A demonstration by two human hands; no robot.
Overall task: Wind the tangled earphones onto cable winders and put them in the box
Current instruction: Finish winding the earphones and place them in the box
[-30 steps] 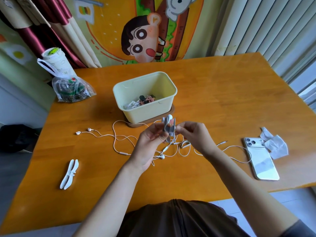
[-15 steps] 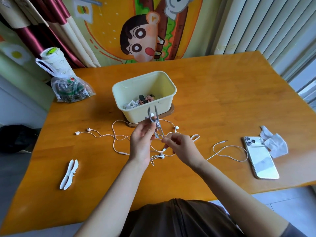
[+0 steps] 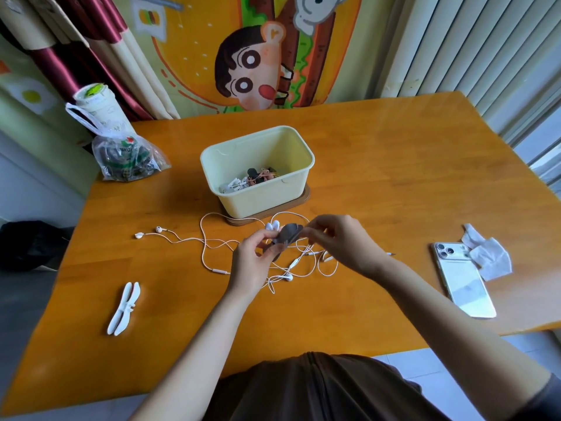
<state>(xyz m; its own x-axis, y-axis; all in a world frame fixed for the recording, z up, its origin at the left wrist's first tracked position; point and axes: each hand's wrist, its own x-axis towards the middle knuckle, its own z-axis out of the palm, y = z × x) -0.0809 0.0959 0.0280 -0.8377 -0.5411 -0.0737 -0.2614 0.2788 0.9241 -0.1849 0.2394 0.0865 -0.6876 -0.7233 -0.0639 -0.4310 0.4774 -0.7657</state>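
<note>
Left hand and right hand pinch the winder over tangled earphones, where a knotted loop could snag and pull the cord loose.

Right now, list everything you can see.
Orange wooden table: one, under everything.
Pale yellow plastic box: one, mid-table.
Wound earphones: few, mixed colours, inside box.
Tangled white earphones: uncounted, before box.
Grey cable winder: one, between both hands.
White cable winder: one, lying at left.
White phone: one, at right.
Crumpled white tissue: one, beside phone.
Clear plastic bag: one, far left.
White paper cup: one, behind bag.
Left hand: grips grey cable winder.
Right hand: pinches its other end.
</note>
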